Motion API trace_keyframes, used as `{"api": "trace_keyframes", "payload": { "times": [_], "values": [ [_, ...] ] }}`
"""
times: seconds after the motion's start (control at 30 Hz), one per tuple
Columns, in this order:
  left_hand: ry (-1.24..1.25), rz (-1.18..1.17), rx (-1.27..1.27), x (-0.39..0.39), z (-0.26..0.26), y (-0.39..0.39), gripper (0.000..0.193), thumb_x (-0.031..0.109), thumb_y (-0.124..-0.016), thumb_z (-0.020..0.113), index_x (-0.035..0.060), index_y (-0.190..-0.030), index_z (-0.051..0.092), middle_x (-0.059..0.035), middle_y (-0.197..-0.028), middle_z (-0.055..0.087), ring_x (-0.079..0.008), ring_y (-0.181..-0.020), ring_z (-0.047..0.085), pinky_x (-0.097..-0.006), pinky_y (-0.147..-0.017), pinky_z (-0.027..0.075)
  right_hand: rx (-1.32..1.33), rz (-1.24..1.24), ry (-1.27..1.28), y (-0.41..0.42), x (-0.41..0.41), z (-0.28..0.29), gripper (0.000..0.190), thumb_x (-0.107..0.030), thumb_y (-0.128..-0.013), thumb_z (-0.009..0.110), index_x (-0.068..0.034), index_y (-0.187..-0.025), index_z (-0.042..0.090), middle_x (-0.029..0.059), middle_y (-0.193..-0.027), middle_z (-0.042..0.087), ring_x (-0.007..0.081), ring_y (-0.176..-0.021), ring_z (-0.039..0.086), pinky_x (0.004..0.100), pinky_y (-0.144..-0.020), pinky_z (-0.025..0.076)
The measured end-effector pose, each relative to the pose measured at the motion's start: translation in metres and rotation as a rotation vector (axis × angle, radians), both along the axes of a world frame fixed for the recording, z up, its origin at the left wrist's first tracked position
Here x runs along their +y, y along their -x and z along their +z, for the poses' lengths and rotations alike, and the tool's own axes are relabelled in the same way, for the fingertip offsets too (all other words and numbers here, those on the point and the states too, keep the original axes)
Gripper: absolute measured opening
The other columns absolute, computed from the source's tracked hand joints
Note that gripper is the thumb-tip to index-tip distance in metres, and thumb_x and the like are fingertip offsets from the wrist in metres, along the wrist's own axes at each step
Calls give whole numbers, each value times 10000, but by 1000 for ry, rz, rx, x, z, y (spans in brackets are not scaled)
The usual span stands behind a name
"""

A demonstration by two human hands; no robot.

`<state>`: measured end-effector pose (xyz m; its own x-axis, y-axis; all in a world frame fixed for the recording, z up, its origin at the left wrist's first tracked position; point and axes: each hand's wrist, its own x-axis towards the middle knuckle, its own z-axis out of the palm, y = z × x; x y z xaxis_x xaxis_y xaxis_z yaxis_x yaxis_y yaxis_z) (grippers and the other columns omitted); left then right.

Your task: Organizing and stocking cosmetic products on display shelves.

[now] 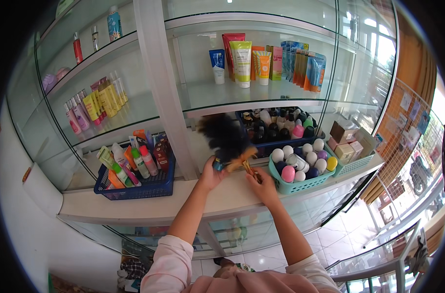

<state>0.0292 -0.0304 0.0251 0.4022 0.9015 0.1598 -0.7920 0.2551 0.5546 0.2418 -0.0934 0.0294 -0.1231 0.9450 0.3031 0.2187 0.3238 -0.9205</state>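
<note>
My right hand (262,184) grips the handle of a feather duster (224,137). Its dark feathers are blurred and fan out up and left, with an orange-brown tuft near the handle. My left hand (212,175) is closed around a small item with a blue-teal side (218,164); the feathers hide most of it, so its kind is unclear. Both hands are above the white counter ledge (222,199) of a glass display cabinet. Close to my right hand stands a mint plastic basket (299,186) of roll-on bottles with rounded caps (288,173).
On the left is a blue basket (142,192) of bottles and tubes. A navy basket (270,149) of small bottles sits behind the duster. Farther right, a green basket (354,163) holds small boxes. Cosmetic tubes (241,64) stand on the glass shelf above. A cabinet post (167,88) rises between the bays.
</note>
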Motion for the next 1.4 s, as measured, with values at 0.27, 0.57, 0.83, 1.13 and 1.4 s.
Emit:
{"api": "trace_keyframes", "payload": {
  "times": [0.27,0.57,0.83,1.13,1.4],
  "values": [
    [175,232,192,9,-14,6,436,346,-1019,447,11,-1268,572,-133,-1308,612,-249,-1159,625,-374,-1007,509,-34,4,26,-2,-3,3,339,-223,-875,736,-28,-1142,659,46,-795,654,95,-709,560,262,-680,476],
    [61,-12,102,20,-21,14,259,269,-1035,403,91,-1064,588,-62,-1014,629,-206,-823,593,-328,-698,513,17,-18,52,-3,-4,3,316,-230,-893,717,-3,-1108,666,19,-773,631,79,-694,523,250,-643,445],
    [180,211,151,29,-39,15,475,392,-988,468,37,-1291,560,-128,-1211,652,-273,-1151,625,-375,-1017,492,28,15,3,-2,-5,5,309,-235,-897,722,8,-1083,673,-5,-745,594,64,-686,486,244,-635,431],
    [-114,-142,-37,25,-24,13,363,285,-1021,513,66,-1310,540,-94,-1257,601,-227,-1179,596,-357,-1041,471,18,-12,21,-1,-7,8,311,-241,-886,740,3,-1071,680,3,-797,618,65,-704,499,234,-640,425],
    [73,122,139,18,-19,8,376,344,-1007,511,58,-1244,571,-96,-1190,631,-221,-1053,618,-350,-853,506,-21,30,78,-5,-7,8,304,-235,-886,737,-5,-1076,681,0,-771,610,63,-695,497,242,-621,418]
  ]
}}
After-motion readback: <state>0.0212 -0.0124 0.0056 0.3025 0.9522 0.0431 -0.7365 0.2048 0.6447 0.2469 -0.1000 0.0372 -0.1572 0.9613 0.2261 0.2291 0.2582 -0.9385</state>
